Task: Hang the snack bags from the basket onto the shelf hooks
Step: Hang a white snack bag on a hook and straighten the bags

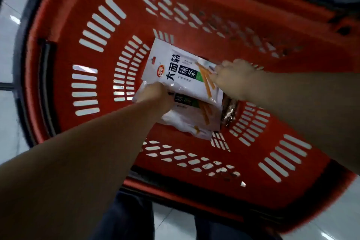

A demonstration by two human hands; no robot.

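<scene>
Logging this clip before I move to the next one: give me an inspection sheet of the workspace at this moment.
Surface: red slotted shopping basket standing on pale glossy floor tiles.
Job's things: top white snack bag lying over a second white snack bag; dark foil packet beside them, half hidden.
Clutter: nothing seen.
Grippers: left hand grips the bags' left edge; right hand pinches the top bag's right edge.
Cables: nothing seen.
Surroundings: black basket handle; shelf hooks not in view.
</scene>
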